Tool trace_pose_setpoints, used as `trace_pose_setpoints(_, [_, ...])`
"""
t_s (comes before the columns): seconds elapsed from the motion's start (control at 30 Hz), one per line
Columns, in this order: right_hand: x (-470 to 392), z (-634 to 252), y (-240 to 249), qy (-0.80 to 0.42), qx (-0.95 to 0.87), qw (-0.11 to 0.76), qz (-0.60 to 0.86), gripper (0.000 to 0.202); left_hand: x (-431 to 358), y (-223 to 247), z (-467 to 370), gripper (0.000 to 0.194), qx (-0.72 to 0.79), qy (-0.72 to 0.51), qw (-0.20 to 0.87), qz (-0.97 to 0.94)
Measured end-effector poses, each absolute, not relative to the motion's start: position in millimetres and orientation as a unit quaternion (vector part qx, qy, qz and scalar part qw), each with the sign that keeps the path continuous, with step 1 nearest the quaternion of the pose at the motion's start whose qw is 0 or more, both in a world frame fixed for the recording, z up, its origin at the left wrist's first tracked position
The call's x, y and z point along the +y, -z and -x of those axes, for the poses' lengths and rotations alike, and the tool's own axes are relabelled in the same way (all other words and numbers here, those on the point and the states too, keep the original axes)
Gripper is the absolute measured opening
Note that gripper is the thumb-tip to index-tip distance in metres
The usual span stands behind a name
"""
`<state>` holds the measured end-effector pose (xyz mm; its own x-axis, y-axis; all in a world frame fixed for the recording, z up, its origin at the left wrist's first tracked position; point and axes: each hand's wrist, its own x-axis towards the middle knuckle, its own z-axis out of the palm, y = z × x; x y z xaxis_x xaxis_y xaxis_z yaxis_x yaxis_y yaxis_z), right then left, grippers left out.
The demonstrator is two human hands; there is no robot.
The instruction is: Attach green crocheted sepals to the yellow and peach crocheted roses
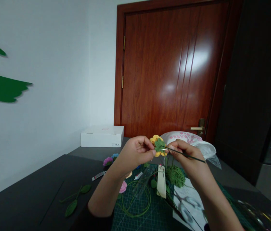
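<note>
Between my hands is a yellow crocheted flower (156, 138) with a green crocheted piece (158, 144) on the side facing me. My left hand (137, 150) pinches the flower's left edge between thumb and fingers. My right hand (185, 150) is closed at the flower's right side, its fingertips on a thin silver needle (163, 149) whose tip meets the green piece. A dark green stem wire (190, 156) runs from the flower's middle across my right hand. Green yarn hangs below the flower, towards a green yarn ball (175, 175).
On the green cutting mat (137, 221) lie scissors (185, 208) over a white paper, a cream tag (161, 181), a pink flower (123, 186) and loose green cord. Left are a leafy sprig (74, 202), a purple flower (107, 161) and a white box (102, 136). A plastic bag (183, 136) sits behind.
</note>
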<state>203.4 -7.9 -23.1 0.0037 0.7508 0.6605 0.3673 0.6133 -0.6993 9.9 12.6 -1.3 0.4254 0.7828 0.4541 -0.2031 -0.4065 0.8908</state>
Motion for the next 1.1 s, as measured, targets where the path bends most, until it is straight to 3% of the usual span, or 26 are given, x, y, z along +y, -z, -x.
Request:
trace_pose_setpoints(0.13, [-4, -206, 26, -0.236, -0.676, 0.581, 0.386, 0.017, 12, 1, -9, 0.019, 0.206, -0.483, 0.519, -0.674])
trace_pose_setpoints(0.4, [-3, -209, 27, -0.232, -0.681, 0.576, 0.387, 0.015, 14, 3, -9, 0.019, 0.196, -0.474, 0.53, -0.675])
trace_pose_setpoints(0.67, [-13, -207, 18, -0.084, -0.712, 0.562, 0.412, 0.02, 16, 2, -7, 0.018, 0.213, -0.448, 0.521, -0.695])
trace_pose_setpoints(1.1, [-5, -206, 25, -0.269, -0.661, 0.591, 0.376, 0.014, 13, -1, -3, 0.017, 0.215, -0.435, 0.526, -0.699])
